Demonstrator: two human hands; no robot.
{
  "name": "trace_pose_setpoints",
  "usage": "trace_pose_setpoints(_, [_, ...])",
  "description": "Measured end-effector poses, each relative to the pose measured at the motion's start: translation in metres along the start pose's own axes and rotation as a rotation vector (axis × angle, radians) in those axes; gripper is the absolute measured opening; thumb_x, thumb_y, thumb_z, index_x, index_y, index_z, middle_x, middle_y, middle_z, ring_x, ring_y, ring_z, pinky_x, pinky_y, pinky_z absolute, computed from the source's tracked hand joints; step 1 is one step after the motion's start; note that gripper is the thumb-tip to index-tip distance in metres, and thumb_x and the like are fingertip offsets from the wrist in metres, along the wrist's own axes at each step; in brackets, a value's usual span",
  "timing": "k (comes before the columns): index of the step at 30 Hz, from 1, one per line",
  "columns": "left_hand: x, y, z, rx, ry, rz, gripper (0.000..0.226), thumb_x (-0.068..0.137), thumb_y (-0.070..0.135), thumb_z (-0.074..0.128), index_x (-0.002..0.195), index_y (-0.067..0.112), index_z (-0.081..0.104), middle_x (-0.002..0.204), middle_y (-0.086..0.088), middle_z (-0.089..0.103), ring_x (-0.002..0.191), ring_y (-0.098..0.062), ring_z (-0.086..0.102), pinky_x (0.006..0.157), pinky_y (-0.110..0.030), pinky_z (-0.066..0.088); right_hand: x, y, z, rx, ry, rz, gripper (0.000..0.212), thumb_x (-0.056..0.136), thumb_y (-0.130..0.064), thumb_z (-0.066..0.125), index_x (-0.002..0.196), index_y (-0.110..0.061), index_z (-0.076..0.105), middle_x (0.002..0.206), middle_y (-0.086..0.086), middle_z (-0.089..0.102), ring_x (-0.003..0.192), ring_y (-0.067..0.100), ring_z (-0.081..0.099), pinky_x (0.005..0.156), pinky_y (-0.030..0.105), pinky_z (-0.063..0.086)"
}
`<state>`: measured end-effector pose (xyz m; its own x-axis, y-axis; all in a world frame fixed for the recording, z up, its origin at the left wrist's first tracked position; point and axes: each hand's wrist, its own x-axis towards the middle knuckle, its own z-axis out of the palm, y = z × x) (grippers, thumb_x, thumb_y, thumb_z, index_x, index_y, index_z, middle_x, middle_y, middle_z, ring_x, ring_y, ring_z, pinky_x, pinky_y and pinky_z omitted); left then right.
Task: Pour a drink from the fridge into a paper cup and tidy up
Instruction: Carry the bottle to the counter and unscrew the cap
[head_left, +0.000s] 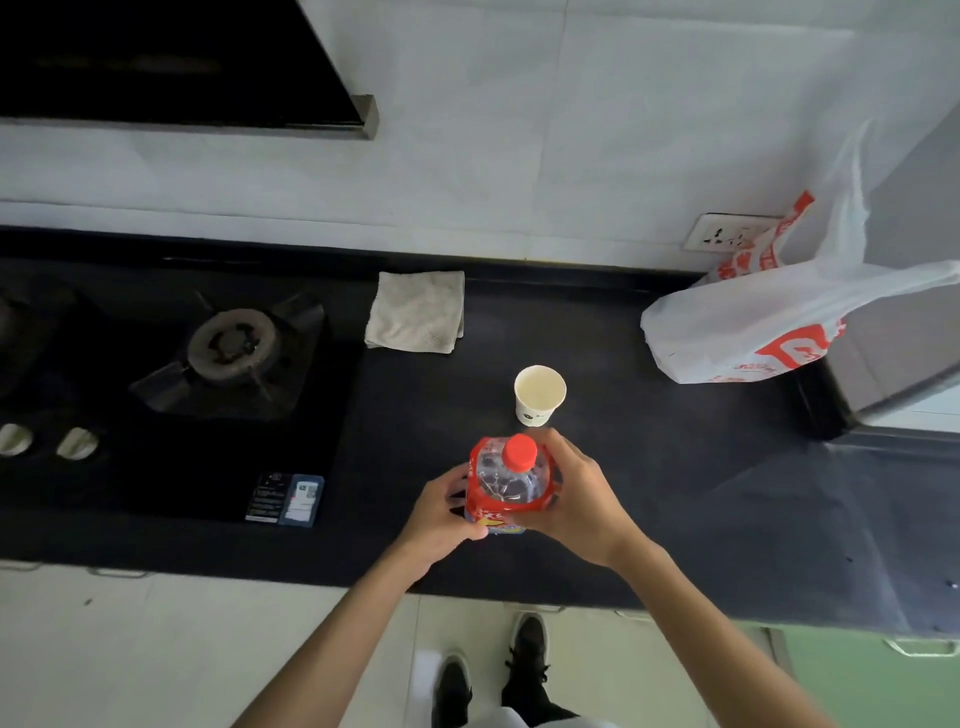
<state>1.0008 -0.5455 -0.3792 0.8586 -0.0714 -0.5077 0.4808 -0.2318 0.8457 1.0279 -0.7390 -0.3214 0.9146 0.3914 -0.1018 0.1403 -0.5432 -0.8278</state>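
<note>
A clear drink bottle (506, 483) with a red label and a red cap stands upright over the dark counter (675, 467), cap on. My left hand (441, 514) grips its left side and my right hand (576, 493) wraps its right side. Just beyond the bottle stands a white paper cup (539, 395), upright, its inside pale; whether it holds liquid I cannot tell.
A folded grey cloth (415, 312) lies behind the cup to the left. The gas hob (228, 348) fills the counter's left part. A white and red plastic bag (779, 322) sits at the back right below a wall socket (727, 234). My shoes (524, 654) stand on the floor below.
</note>
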Motion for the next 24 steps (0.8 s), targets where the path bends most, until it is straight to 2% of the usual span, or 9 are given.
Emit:
trace_pose_setpoints(4, [0.002, 0.000, 0.003, 0.020, 0.024, -0.015, 0.059, 0.064, -0.013, 0.073, 0.110, 0.023, 0.067, 0.103, 0.007, 0.074, 0.101, -0.011, 0.069, 0.075, -0.019, 0.055, 0.003, -0.002, 0.001, -0.025, -0.022, -0.001, 0.079, 0.066, -0.037, 0.090, 0.124, -0.046, 0.037, 0.123, -0.017, 0.051, 0.107, -0.004, 0.054, 0.080, -0.001, 0.042])
trace_pose_setpoints(9, [0.005, -0.006, 0.005, 0.036, 0.054, -0.023, 0.061, 0.067, -0.010, 0.075, 0.118, 0.021, 0.064, 0.111, 0.005, 0.071, 0.108, -0.014, 0.065, 0.087, -0.031, 0.057, 0.008, -0.003, 0.001, -0.032, -0.048, 0.001, 0.078, 0.068, -0.038, 0.089, 0.124, -0.045, 0.036, 0.124, -0.017, 0.051, 0.109, 0.000, 0.054, 0.081, -0.001, 0.042])
trace_pose_setpoints(13, [0.004, -0.003, 0.006, 0.036, 0.097, -0.012, 0.059, 0.070, -0.010, 0.075, 0.121, 0.017, 0.062, 0.112, 0.002, 0.070, 0.109, -0.016, 0.065, 0.086, -0.027, 0.056, 0.011, -0.005, 0.003, -0.049, -0.061, -0.013, 0.079, 0.067, -0.039, 0.089, 0.124, -0.046, 0.036, 0.124, -0.016, 0.049, 0.111, 0.004, 0.055, 0.081, 0.001, 0.044])
trace_pose_setpoints(18, [-0.002, 0.004, 0.001, 0.119, 0.073, 0.033, 0.062, 0.073, 0.008, 0.082, 0.128, 0.022, 0.056, 0.117, 0.009, 0.065, 0.110, -0.008, 0.062, 0.082, -0.017, 0.051, 0.009, -0.003, 0.007, -0.084, -0.058, -0.009, 0.081, 0.070, -0.036, 0.088, 0.126, -0.049, 0.030, 0.128, -0.018, 0.043, 0.116, 0.005, 0.050, 0.082, 0.001, 0.044])
trace_pose_setpoints(21, [-0.009, 0.017, -0.011, 0.219, 0.061, 0.152, 0.070, 0.075, 0.012, 0.084, 0.133, 0.025, 0.048, 0.119, 0.012, 0.058, 0.108, -0.003, 0.058, 0.077, -0.012, 0.051, 0.007, -0.005, 0.007, -0.165, -0.034, -0.039, 0.081, 0.071, -0.034, 0.088, 0.132, -0.036, 0.035, 0.135, -0.010, 0.039, 0.121, 0.010, 0.046, 0.093, 0.017, 0.052])
trace_pose_setpoints(24, [-0.016, 0.030, -0.023, 0.356, 0.039, 0.292, 0.074, 0.076, 0.018, 0.083, 0.138, 0.028, 0.043, 0.127, 0.011, 0.052, 0.115, -0.003, 0.053, 0.086, -0.013, 0.050, 0.004, -0.016, 0.001, -0.308, -0.040, -0.065, 0.084, 0.070, -0.036, 0.088, 0.137, -0.027, 0.036, 0.140, -0.006, 0.034, 0.124, 0.016, 0.045, 0.092, 0.037, 0.057])
